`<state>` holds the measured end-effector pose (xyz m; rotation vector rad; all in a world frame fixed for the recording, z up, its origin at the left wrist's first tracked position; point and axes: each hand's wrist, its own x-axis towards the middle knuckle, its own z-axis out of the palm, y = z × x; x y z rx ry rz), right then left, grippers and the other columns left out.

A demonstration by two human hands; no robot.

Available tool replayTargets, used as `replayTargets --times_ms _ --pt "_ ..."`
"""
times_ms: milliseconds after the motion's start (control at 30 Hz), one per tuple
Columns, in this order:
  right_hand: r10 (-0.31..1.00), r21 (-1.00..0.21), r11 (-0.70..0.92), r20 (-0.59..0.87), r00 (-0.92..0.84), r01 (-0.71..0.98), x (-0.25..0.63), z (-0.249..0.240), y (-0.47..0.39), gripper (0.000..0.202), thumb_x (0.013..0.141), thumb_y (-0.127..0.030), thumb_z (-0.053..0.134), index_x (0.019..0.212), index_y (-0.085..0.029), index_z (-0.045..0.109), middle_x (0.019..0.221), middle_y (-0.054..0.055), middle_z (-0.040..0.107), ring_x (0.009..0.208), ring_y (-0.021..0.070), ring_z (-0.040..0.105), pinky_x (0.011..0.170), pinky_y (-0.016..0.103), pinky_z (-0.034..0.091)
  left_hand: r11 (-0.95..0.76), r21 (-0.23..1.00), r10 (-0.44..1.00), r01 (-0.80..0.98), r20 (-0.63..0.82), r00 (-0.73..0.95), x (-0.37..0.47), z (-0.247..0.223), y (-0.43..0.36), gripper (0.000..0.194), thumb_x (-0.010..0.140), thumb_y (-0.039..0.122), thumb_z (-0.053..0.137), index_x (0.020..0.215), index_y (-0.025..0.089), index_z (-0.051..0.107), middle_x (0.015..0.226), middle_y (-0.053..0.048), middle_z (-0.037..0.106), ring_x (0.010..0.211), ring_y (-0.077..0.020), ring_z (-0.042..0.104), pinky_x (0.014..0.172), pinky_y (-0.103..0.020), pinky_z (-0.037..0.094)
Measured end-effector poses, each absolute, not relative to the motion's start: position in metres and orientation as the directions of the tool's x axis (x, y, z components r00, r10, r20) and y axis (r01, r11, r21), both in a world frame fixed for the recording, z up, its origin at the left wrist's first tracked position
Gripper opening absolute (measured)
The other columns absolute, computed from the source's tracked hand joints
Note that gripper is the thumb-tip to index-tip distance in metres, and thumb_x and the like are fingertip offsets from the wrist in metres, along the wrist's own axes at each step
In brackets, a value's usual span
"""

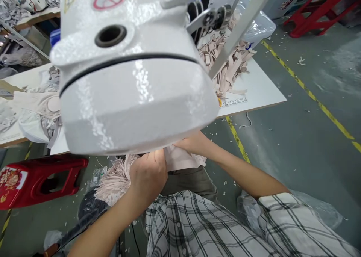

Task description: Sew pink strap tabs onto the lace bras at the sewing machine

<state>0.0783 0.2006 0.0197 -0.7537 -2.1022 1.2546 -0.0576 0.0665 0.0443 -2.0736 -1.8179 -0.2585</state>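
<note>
From the head view, I see the white sewing machine head [138, 110] blocking much of the work area. The pale pink fabric [182, 161] sits just past its near edge, above the lap, between my two hands. My left hand [149, 174] is curled in at the fabric's left side, its fingers bent; my right hand [196, 143] reaches in from the other side and lies over the fabric. The fingertips of both disappear behind the machine head — I cannot tell whether either hand grips the cloth or only presses on it.

Just left of my left hand hangs a bunch of lace-edged pieces [115, 180] in the same pink. On the white tabletop [263, 89], beyond the machine head and to the right, I see a heap of beige strips [232, 71] — with a ruler [234, 102] at its near side. A red stool [28, 191] stands on the floor at the left.
</note>
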Motion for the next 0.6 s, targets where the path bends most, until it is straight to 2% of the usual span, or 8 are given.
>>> replayTargets --times_ms 267,467,600 --pt "0.676 -0.875 0.455 0.219 -0.704 0.165 0.0772 0.0195 0.2062 0.034 0.080 -0.016 0.060 0.111 -0.026 0.073 0.136 0.003 0.063 0.124 0.0253 0.060 0.108 0.047 0.049 -0.073 -0.161 0.918 0.984 0.375 0.129 -0.0587 0.0440 0.0651 0.024 0.088 0.013 0.051 0.110 0.013 0.060 0.050 0.002 0.050 0.044 -0.0156 0.048 0.044 -0.031 0.020" --pt "0.676 -0.852 0.489 0.235 -0.699 0.186 0.0767 0.0204 0.2044 0.034 0.082 -0.015 0.060 0.112 -0.025 0.073 0.136 0.004 0.062 0.126 0.0264 0.059 0.108 0.050 0.049 -0.089 -0.155 0.911 0.984 0.387 0.143 -0.0633 0.0411 0.0636 0.028 0.088 0.012 0.050 0.114 0.016 0.057 0.050 0.003 0.049 0.043 -0.0153 0.047 0.044 -0.031 0.021" --pt "0.675 -0.864 0.467 0.211 -0.707 0.187 0.0777 0.0216 0.2029 0.036 0.082 -0.015 0.059 0.114 -0.026 0.072 0.138 0.004 0.061 0.127 0.0251 0.059 0.107 0.047 0.051 -0.105 -0.115 0.915 0.988 0.377 0.141 -0.0642 0.0399 0.0625 0.029 0.088 0.011 0.050 0.116 0.017 0.056 0.049 0.003 0.049 0.041 -0.0146 0.045 0.043 -0.030 0.018"
